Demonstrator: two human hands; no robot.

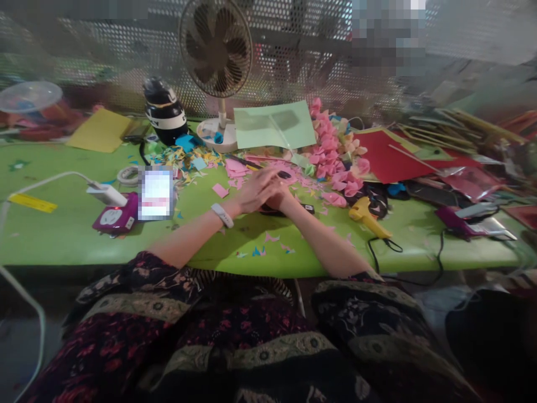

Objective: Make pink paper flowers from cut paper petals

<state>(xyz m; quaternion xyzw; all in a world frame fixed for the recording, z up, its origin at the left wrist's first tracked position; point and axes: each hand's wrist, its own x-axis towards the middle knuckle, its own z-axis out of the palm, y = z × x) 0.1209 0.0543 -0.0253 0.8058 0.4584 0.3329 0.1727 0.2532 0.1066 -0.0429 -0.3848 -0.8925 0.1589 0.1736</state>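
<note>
At far left, a translucent tub (48, 92) holds blurred blue contents (27, 104); hands (260, 188) overlap, grip unclear.

One view, from your head, facing forward and down: lap (251, 336) nearest, desk (67, 238) and hands (257, 187) mid-frame, fairly close, fan (216, 50) at far side.

Tabletop (67, 235) — smooth, glossy; scraps (235, 168) — matt paper; glue gun (370, 219), smooth plastic.

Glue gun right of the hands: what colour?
The glue gun is yellow; the head view, the only one, shows it.
</note>
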